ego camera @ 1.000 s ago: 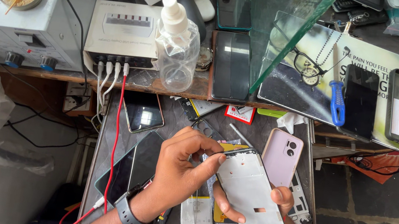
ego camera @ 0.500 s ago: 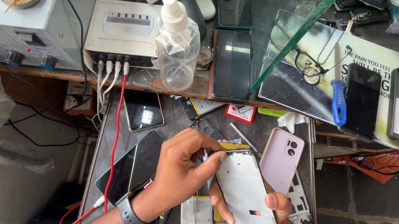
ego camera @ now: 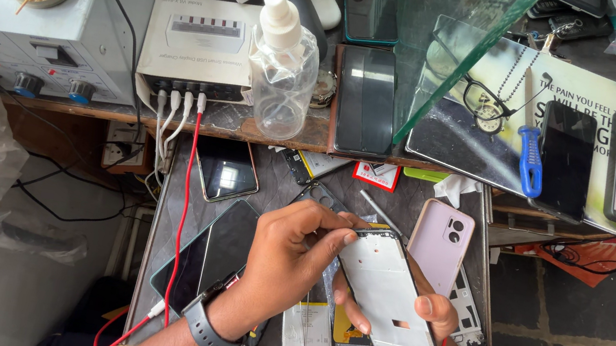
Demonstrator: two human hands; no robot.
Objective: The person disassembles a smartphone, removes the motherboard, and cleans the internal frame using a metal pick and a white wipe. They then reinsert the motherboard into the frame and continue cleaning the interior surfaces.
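The right hand is cradling a bare phone frame from underneath, thumb and fingers clamped on its long edges so it is sitting tilted and steady above the desk. The left hand, wearing a dark wristwatch, is curling over the frame's upper left corner, its fingertips pinching at the edge there; whether a small tool or strip is caught between them is hard to tell. Holding the frame off the surface is keeping both sides within reach. Just beside it a pink phone back is lying camera side up, and under the hands a flat battery is resting. A dark phone is lying to the left, next to a red cable running down from a white charger box.
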